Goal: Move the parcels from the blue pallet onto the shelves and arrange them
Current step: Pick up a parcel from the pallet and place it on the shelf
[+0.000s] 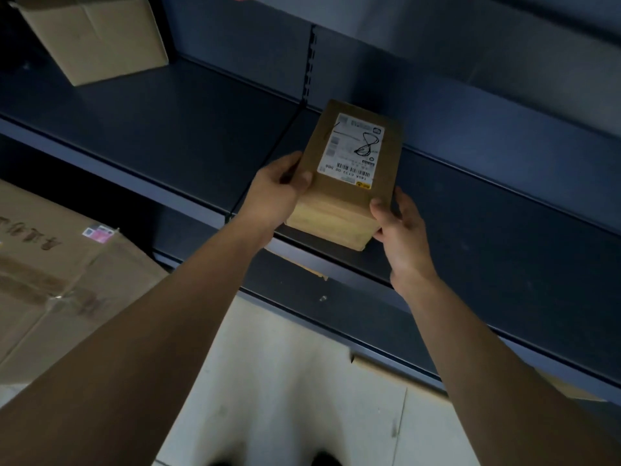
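Head view showed both hands holding a small brown cardboard parcel (349, 176), its white printed label facing up and scrawled with a black mark. The left hand (279, 193) gripped the parcel's near left corner, thumb on top and fingers curled round the side. The right hand (400, 230) clasped the near right corner, thumb on the top edge and fingers wrapped underneath. The parcel lay lengthwise between the hands, its far end reaching in over the dark blue-grey metal shelf (168, 129) and its near end overhanging the shelf's front lip. Whether it rested on the shelf or hung just above it could not be told. Well beyond the left hand, up and to the left, a plain tan cardboard box (94, 35) stood on the same shelf, so at least one parcel seemed already placed. Much of the shelf between that box and the hands showed bare metal. Below the left forearm sat a large taped brown carton (60, 280), and under both arms lay the pale floor (285, 381). The blue pallet was out of sight, so the number of parcels left could not be judged; this one looked close to being set down, with pushing in and squaring up to follow.
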A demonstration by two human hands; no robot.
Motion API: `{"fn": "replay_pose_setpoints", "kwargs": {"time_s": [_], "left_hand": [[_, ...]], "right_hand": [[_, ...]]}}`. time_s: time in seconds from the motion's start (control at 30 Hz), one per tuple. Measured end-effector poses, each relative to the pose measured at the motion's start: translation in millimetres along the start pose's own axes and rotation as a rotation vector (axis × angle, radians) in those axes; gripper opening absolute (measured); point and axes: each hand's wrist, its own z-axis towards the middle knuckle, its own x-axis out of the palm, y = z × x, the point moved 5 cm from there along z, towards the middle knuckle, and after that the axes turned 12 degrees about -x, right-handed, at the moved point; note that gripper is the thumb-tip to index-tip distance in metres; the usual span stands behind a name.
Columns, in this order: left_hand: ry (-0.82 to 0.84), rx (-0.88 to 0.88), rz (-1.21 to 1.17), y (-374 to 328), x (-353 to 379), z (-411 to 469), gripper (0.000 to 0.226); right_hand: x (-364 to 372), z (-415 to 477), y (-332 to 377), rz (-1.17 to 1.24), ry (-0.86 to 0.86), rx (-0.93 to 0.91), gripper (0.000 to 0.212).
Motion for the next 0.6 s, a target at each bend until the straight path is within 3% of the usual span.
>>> {"fn": "replay_pose_setpoints", "kwargs": {"time_s": [0.27,0.37,0.6], "left_hand": [[-0.045,0.021,0.035,-13.3,5.3,17.0,0.044],[-0.067,0.026,0.103,-13.7,4.2,17.8,0.047],[-0.169,0.177,0.57,-30.7,4.9,4.9,0.043]], "right_hand": [[-0.3,17.4,-1.9,-0.073,0.031,-0.025,0.027],[0.0,16.6,1.4,-0.137,0.062,-0.026,0.034],[-8.0,5.8,18.3,-0.469,0.151,-0.02,0.049]]}}
